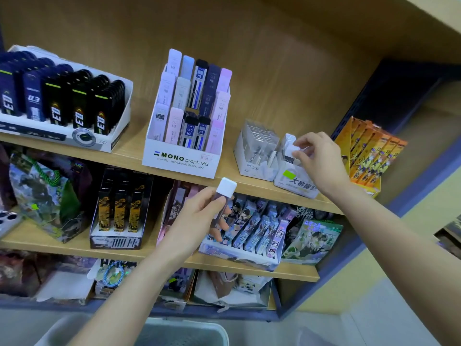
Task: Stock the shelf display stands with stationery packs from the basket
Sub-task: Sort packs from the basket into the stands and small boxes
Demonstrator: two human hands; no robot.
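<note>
Now: our right fingertips [300, 141] and thumb pinch the white top of a small pack [290, 151]. It sits in the white display stand [295, 183] with the green label, on the upper shelf board [129, 156]. We note the right hand [318, 158] arching over that stand from the right, wrist above the board's front edge.

Our left fingers [222, 224] curl round a second pack [226, 188], thumb pressed on its dark body, white cap up, pack tilted slightly right. The left hand [197, 217] holds it in front of the upper board's edge, below the MONO stand [180, 158] and apart from it.

A clear-pack stand [252, 156] sits just left of the green-label stand; orange packs [369, 153] stand just to its right. The grey basket [184, 332] lies at the lower edge, partly behind our left forearm; we cannot tell its contents.
</note>
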